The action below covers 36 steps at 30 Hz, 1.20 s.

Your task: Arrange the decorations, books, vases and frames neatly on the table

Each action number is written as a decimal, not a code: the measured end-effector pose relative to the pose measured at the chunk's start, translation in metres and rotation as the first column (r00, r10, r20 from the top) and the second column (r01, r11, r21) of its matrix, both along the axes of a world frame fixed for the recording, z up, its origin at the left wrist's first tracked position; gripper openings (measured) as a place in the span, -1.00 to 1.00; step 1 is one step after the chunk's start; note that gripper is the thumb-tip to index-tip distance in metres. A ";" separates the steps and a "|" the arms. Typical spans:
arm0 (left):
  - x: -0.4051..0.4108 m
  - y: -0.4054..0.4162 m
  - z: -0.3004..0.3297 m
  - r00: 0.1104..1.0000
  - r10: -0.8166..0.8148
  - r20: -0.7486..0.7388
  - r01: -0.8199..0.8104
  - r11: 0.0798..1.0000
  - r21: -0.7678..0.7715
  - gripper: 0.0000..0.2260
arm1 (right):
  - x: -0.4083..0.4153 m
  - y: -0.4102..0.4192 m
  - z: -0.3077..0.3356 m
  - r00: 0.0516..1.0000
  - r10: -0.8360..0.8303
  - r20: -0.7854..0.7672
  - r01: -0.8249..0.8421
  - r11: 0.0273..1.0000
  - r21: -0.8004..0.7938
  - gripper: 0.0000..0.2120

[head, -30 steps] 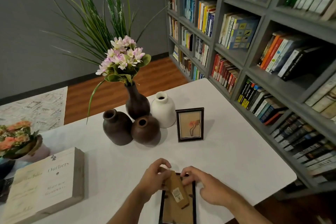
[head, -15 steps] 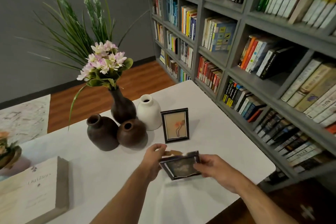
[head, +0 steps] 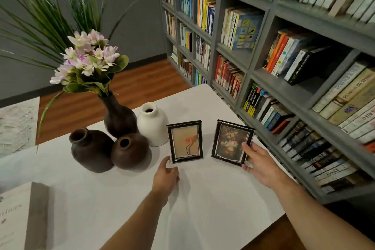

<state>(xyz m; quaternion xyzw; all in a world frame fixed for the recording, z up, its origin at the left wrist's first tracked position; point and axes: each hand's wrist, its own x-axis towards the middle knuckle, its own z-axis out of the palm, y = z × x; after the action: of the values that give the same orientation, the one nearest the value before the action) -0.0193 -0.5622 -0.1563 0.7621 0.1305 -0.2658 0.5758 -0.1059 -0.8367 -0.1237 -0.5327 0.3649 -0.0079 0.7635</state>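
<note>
Two small black picture frames stand upright on the white table (head: 213,199). The left frame (head: 185,141) shows a pale flower print. The right frame (head: 231,142) holds a dark floral picture, and my right hand (head: 257,162) grips its right edge. My left hand (head: 166,174) rests on the table just below the left frame's lower corner, fingers loose and holding nothing. To the left stand a white vase (head: 151,126), a tall dark vase with pink flowers (head: 118,115), a round brown vase (head: 129,150) and a dark jug vase (head: 91,149).
A thick pale book (head: 22,217) lies at the table's near left corner. Grey bookshelves (head: 284,67) packed with books run along the right side, close to the table edge. Tall green grass stems (head: 50,12) rise behind the flowers. Wooden floor and a rug lie beyond.
The dark floral frame was flat face-down under both hands, then lifted and turned; now it stands upright right of the first frame. My left hand has let go of it.
</note>
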 end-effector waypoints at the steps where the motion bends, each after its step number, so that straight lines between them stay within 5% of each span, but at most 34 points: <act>1: 0.004 0.000 0.000 1.000 0.008 0.006 -0.008 1.000 -0.012 -0.55 | 0.001 -0.002 -0.003 1.000 0.003 -0.008 -0.003 1.000 -0.001 -0.90; 15: 0.029 -0.007 0.001 0.998 0.054 -0.021 -0.054 0.998 0.025 -0.84 | 0.005 -0.011 -0.019 0.999 0.043 -0.004 -0.043 0.999 -0.016 -0.87; 27: 0.030 -0.007 0.002 0.997 0.077 -0.009 -0.076 0.996 0.055 -0.86 | 0.002 -0.011 -0.015 0.996 0.083 -0.030 -0.084 0.995 -0.052 -0.88; 36: 0.009 0.014 0.006 0.997 0.071 -0.005 -0.070 0.990 0.122 -0.78 | -0.020 -0.001 -0.023 0.999 -0.023 -0.037 0.019 0.994 -0.106 -0.33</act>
<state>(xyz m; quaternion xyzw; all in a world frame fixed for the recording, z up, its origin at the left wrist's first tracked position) -0.0099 -0.5485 -0.1498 0.7894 0.1759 -0.2403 0.5368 -0.1256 -0.8374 -0.1465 -0.5688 0.3839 -0.0250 0.7270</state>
